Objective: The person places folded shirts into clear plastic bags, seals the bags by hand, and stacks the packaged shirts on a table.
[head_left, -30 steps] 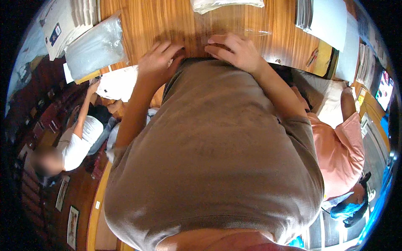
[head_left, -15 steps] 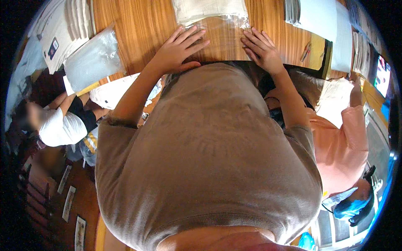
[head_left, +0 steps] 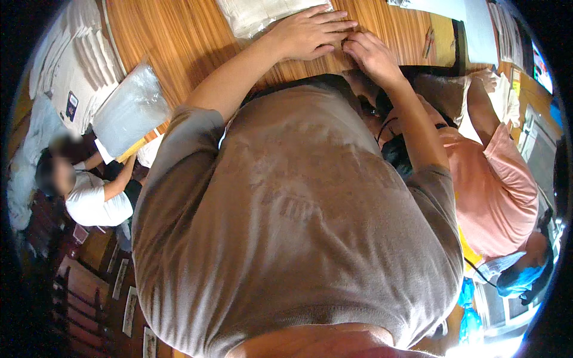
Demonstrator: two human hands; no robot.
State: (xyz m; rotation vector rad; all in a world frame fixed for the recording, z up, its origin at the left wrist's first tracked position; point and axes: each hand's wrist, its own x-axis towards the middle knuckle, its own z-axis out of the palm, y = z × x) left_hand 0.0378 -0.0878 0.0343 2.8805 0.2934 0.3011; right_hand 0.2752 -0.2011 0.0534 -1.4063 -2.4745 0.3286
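Note:
A pale folded cloth item in a clear plastic bag (head_left: 256, 18) lies on the wooden table at the top of the view. My left hand (head_left: 307, 36) rests flat across the bag's near right corner, its fingers stretched toward the right. Close beside its fingertips is my right hand (head_left: 375, 58), with bent fingers drawn together at the tabletop. Whatever those fingers pinch, perhaps the bag's clear edge, is hidden by the hand.
Left on the table are a stack of pale cloth (head_left: 80, 65) and a clear plastic bag pile (head_left: 132, 104). A small red-handled tool (head_left: 428, 43) lies right, near white sheets (head_left: 477, 30). Co-workers sit close by: a white shirt (head_left: 98, 200) left, a pink shirt (head_left: 495, 197) right.
My left hand has slid right over the bag's edge, toward my right hand. The right fingers, spread before, are now curled together. The view has turned a little, shifting everything on the table.

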